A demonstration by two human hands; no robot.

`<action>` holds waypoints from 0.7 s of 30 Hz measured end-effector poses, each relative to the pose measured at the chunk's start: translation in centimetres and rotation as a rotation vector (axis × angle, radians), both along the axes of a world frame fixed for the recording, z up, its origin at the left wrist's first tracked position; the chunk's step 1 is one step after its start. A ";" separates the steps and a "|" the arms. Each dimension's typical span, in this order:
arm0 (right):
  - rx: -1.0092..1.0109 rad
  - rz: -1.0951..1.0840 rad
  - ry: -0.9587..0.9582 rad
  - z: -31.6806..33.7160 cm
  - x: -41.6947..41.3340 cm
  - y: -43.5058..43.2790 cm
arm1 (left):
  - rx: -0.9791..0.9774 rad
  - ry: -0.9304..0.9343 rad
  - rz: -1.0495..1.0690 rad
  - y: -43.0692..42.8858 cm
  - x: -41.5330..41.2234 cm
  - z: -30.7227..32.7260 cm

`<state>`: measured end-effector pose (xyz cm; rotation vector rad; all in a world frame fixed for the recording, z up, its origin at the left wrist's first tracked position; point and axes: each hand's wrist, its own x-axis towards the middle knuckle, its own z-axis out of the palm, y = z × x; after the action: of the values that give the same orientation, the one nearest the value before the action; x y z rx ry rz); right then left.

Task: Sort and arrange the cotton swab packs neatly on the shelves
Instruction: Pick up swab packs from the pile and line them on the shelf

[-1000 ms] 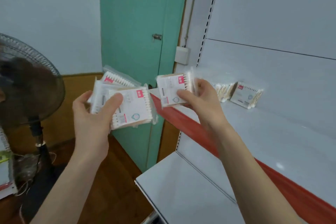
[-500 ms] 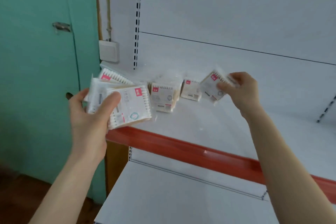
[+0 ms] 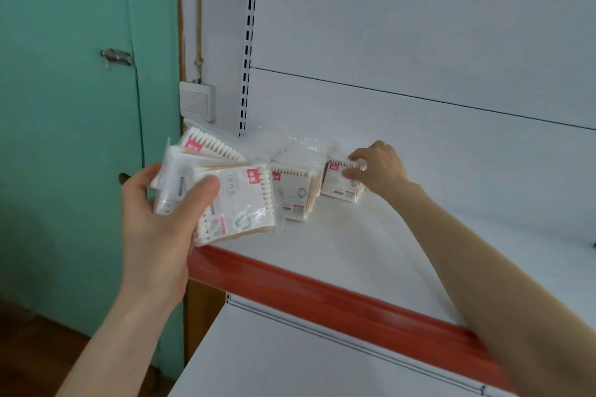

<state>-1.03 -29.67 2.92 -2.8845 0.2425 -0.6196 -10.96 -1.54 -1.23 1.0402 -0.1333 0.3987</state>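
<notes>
Pinching a shelved pack [image 3: 338, 185], right hand [image 3: 379, 171] sits above it; left hand [image 3: 158, 222] clutches a stack [image 3: 240, 203].

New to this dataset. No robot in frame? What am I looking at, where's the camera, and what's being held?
There is no robot: a person works bare-handed. The one camera sits on their head and looks forward and down, so both arms enter from below. The left hand grips a bundle of cotton swab packs. The right hand pinches a single pack standing on the white shelf, beside a group of packs already there. A green door is at left.
</notes>
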 end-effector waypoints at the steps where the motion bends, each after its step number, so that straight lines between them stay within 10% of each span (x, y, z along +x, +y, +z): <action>1: 0.006 0.004 0.016 0.2 -0.2 -0.3 | -0.008 0.000 -0.014 -0.3 0.0 0.0; 6: 0.419 0.155 -0.317 3.3 -3.9 1.4 | -0.036 -0.014 -0.104 -1.6 -0.3 0.2; 10: 0.720 0.457 -0.101 4.6 -8.5 5.4 | -0.029 -0.015 -0.213 -2.7 -0.5 0.6; 15: 0.753 0.569 0.088 4.2 -10.6 7.4 | 0.012 -0.026 -0.345 -3.7 -1.3 0.6; 21: 0.790 0.549 -0.108 4.3 -10.7 6.4 | 0.098 -0.013 -0.390 -3.7 -1.4 0.5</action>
<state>-11.73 -23.31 7.23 -2.0133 -0.2641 -0.4339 -12.38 -5.28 -0.72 1.0795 -0.3642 0.0448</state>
